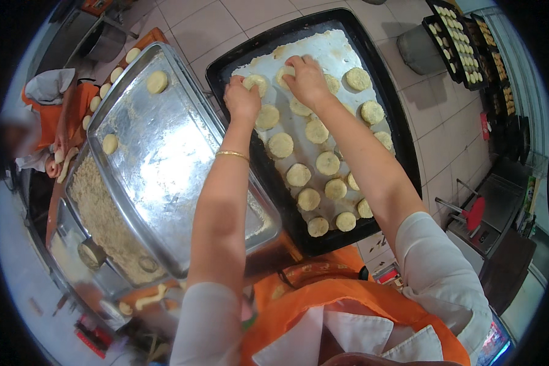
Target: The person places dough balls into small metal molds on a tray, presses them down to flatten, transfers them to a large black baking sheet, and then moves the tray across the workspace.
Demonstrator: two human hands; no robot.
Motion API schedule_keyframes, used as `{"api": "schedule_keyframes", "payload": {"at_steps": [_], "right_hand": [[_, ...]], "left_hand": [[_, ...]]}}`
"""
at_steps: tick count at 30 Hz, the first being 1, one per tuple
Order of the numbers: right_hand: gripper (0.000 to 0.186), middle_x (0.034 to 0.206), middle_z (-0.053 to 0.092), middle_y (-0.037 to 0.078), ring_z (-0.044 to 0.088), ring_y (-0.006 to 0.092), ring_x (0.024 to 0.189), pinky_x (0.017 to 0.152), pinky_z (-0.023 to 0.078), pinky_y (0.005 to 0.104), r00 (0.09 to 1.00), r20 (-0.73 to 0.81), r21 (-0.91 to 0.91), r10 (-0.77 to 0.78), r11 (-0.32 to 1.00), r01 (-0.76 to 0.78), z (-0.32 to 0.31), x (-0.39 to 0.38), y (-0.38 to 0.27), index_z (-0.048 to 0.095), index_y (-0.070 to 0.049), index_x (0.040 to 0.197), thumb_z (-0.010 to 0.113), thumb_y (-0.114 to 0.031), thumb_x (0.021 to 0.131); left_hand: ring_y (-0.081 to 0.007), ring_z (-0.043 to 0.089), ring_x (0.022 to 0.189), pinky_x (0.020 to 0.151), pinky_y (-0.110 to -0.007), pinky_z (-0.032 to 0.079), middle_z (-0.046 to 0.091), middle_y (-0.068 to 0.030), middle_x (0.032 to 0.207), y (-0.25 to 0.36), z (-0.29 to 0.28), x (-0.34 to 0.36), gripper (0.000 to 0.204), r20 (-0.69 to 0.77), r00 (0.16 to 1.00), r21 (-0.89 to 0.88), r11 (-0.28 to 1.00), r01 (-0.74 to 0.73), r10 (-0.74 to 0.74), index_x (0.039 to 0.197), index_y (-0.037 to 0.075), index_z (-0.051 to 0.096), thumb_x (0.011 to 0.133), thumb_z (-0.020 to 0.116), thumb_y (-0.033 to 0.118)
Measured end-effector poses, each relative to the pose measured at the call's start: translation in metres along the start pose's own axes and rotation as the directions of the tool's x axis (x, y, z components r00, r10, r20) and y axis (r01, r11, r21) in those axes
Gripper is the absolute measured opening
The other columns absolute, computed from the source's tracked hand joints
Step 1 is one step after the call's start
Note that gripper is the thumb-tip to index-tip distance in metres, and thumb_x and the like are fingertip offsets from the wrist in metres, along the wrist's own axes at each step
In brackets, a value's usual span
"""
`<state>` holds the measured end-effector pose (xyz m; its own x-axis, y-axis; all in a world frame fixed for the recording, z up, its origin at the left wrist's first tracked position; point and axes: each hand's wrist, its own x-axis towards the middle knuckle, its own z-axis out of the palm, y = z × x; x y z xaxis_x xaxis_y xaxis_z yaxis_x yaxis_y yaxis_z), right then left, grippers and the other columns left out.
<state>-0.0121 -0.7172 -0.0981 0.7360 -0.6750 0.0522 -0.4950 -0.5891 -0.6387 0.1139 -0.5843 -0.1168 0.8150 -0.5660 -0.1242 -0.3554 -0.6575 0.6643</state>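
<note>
A black baking tray (412,160) lined with pale, floury sheeting holds several round, flat dough cakes, among them one dough cake (327,163) near the middle. At the tray's far left, my left hand (240,99) has its fingers closed around the edge of a dough cake (257,83). My right hand (308,80) grips another dough cake (283,77) just to the right, fingers curled over its far side. Both cakes are at the level of the lining or just above it; I cannot tell which. My fingertips are partly hidden.
Left of the black tray lies a shiny metal tray (158,143) with two dough cakes. Beneath it, another metal tray holds crumbly filling (107,213) and a metal ring (147,263). A co-worker in an orange apron (50,125) stands far left; loaded trays (460,46) stand far right.
</note>
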Motion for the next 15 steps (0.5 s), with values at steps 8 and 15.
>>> {"api": "schedule_keyframes", "payload": {"at_steps": [8,15], "right_hand": [[0.039,0.132,0.056,0.017,0.051,0.0364,0.125,0.108,0.04,0.0444,0.935,-0.304,-0.009,-0.182,0.982,0.188,-0.072,-0.091,-0.031,0.061,-0.005,0.127,0.065,-0.006,0.089],[0.031,0.131,0.057,0.016,0.052,0.0357,0.124,0.108,0.039,0.0437,0.998,0.068,0.044,-0.018,0.999,0.015,-0.088,-0.201,-0.067,0.062,-0.004,0.121,0.061,-0.003,0.09]], "left_hand": [[-0.0394,0.053,0.121,0.106,-0.047,0.041,0.056,-0.0223,0.127,-0.009,-0.089,0.004,0.047,-0.427,0.734,0.254,0.849,-0.463,0.528,0.131,0.002,0.058,0.086,0.07,0.008],[-0.0436,0.054,0.115,0.103,-0.048,0.044,0.058,-0.0235,0.12,-0.119,-0.16,0.086,0.05,-0.293,0.889,0.396,0.891,-0.223,0.353,0.131,0.015,0.061,0.084,0.075,0.014]]}}
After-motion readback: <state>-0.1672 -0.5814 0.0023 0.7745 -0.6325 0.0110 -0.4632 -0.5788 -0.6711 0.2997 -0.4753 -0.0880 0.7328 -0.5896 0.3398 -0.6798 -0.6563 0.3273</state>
